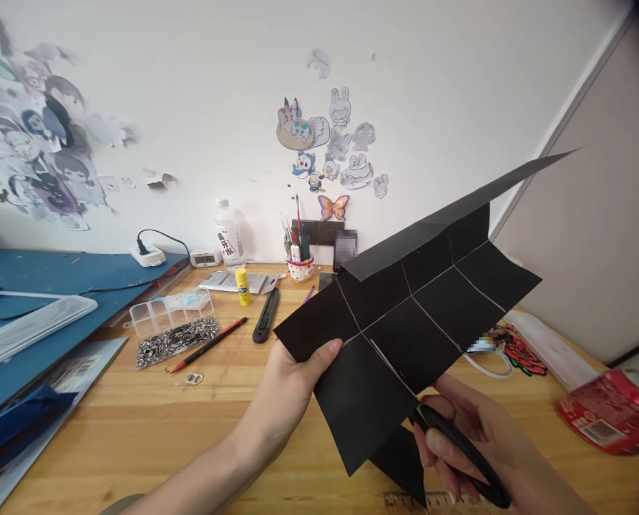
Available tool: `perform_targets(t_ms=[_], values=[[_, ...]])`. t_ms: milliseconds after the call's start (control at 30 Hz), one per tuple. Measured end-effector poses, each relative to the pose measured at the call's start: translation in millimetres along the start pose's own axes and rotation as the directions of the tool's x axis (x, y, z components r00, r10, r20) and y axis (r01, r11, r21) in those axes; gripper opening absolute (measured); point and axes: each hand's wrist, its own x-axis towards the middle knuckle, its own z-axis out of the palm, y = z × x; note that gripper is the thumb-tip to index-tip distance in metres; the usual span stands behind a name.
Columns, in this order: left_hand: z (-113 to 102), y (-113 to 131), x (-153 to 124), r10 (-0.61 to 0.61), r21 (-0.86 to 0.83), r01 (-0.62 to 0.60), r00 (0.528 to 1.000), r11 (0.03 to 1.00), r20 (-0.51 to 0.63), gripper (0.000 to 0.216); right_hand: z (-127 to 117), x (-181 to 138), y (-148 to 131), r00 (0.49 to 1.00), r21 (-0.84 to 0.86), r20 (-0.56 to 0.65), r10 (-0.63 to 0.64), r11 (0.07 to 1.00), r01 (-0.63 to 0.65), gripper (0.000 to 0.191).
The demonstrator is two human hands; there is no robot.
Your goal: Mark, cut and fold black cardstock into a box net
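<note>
A large sheet of black paper (421,322), marked by pale crease lines into squares, is held up over the table. Its upper edge folds over as a long flap. My left hand (308,372) grips the left side, thumb on top and fingers hidden underneath. In my right hand (464,429) are black-handled scissors (474,458), with fingers around the handles. A scissor blade lies along a crease between two lower squares, and the paper is parted near the handles. Below, a dark piece of paper (399,458) shows, partly covered; whether it joins the sheet I cannot tell.
A clear ruler (431,503) lies at the front edge, and a red can (609,411) rests on its side at right. On the left are a box cutter (266,315), a glue stick (242,287), a red-black pencil (209,345) and a bag of metal rings (177,342). A pen cup (300,267) stands behind.
</note>
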Motion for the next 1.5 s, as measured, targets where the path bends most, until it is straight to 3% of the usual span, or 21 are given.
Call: perform_targets(t_ms=[200,367,533,900,1267,1500], values=[[-0.2,2.4,-0.4,0.008,0.060,-0.006,0.999,0.998,-0.032,0.049,-1.6,2.0,-2.4,0.996,0.003,0.023,0.083,0.997,-0.083,0.021],[-0.6,4.3,-0.8,0.098,0.137,-0.089,0.994,0.986,-0.055,0.045,-0.6,-0.2,-2.8,0.998,-0.032,0.049,0.044,0.999,-0.043,0.026],[-1.0,4.0,-1.6,0.112,0.165,-0.105,0.993,0.981,-0.036,0.040,3.5,-2.8,-7.3,1.000,-0.005,0.010,0.030,1.000,-0.030,0.025],[-1.1,6.0,-2.4,0.099,0.131,-0.091,0.994,0.987,-0.053,0.045,2.0,-1.6,-7.6,0.996,0.015,-0.008,0.085,0.996,-0.085,0.020],[-0.2,4.7,-2.1,0.066,0.070,-0.066,0.998,0.995,0.003,0.045,3.3,-1.7,-2.7,0.999,0.038,-0.048,-0.008,0.999,0.009,0.020],[-0.7,7.3,-1.8,0.039,-0.006,-0.039,0.999,0.999,0.021,0.043,-0.2,3.2,-6.0,1.000,0.002,0.002,0.025,1.000,-0.025,0.021]])
